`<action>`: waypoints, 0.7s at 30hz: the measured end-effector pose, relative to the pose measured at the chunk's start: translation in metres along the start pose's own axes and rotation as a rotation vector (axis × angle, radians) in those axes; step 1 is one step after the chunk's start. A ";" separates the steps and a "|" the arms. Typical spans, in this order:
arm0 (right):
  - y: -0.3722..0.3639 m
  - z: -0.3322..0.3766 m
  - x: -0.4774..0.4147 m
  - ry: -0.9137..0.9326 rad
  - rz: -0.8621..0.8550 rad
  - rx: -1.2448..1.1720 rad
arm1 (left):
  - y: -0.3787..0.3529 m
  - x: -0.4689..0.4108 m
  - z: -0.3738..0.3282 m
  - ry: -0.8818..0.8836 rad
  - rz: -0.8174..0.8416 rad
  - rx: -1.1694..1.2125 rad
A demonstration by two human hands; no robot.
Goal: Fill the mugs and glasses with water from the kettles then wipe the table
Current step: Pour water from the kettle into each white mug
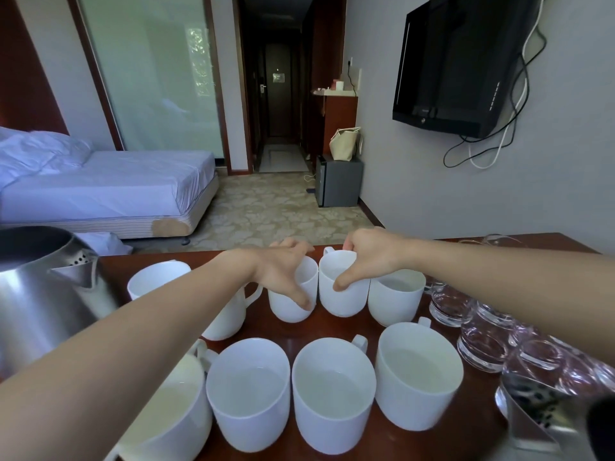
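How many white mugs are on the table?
9. Four mugs in front; five behind: left hand grips one, right hand the next, another is mostly hidden under the left arm.

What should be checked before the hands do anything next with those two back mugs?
1. Left hand grips the left held mug at its rim: ok.
2. Right hand grips the right held mug at its rim: ok.
3. Front mugs hold water: ok.
4. Glasses filled: cannot tell.
5. Big kettle upright, away from both hands: ok.
6. Table dry: cannot tell.
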State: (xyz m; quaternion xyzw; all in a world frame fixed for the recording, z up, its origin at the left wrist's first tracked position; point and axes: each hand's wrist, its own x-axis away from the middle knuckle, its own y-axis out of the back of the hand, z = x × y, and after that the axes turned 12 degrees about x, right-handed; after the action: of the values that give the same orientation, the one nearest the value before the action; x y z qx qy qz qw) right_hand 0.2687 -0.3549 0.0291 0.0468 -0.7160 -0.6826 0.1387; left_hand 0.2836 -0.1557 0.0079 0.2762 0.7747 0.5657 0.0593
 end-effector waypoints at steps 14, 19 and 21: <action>0.024 -0.030 0.024 0.043 0.328 0.026 | -0.009 -0.008 -0.030 -0.041 -0.102 -0.055; 0.009 -0.042 0.033 0.046 0.289 0.185 | -0.014 -0.019 -0.036 -0.054 -0.051 -0.045; 0.009 -0.041 0.033 0.044 0.247 0.212 | -0.015 -0.019 -0.036 -0.055 -0.046 0.034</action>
State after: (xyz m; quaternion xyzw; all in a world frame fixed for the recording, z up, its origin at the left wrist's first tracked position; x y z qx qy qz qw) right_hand 0.2492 -0.4024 0.0432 -0.0121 -0.7811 -0.5798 0.2314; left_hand 0.2795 -0.1987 0.0034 0.2749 0.7885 0.5430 0.0887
